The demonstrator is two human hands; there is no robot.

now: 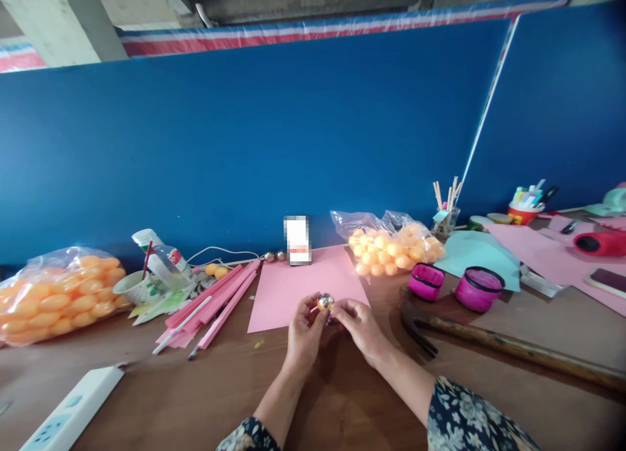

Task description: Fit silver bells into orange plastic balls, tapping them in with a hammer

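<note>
Between my two hands, above the brown table, is a small shiny metal ball point(325, 301). My left hand point(306, 330) grips it from the left, thumb in front and fingers curled behind. From the right, my right hand point(359, 324) pinches at the ball's lower right edge with thumb and forefinger. A tiny dark bit shows just below the ball, too small to name. Beyond my hands lies a sheet of pink paper point(288, 294). Two similar shiny balls point(274, 257) rest at the back, left of an upright phone point(297, 240) with a blurred screen.
Bags of orange balls stand left point(63, 301) and back right point(386, 252). Pink paper strips point(215, 307), a plastic bottle point(169, 259) and a power strip point(73, 408) are on my left. A hammer point(508, 347) and two magenta rolls point(479, 289) lie right. A blue partition point(293, 131) closes the back.
</note>
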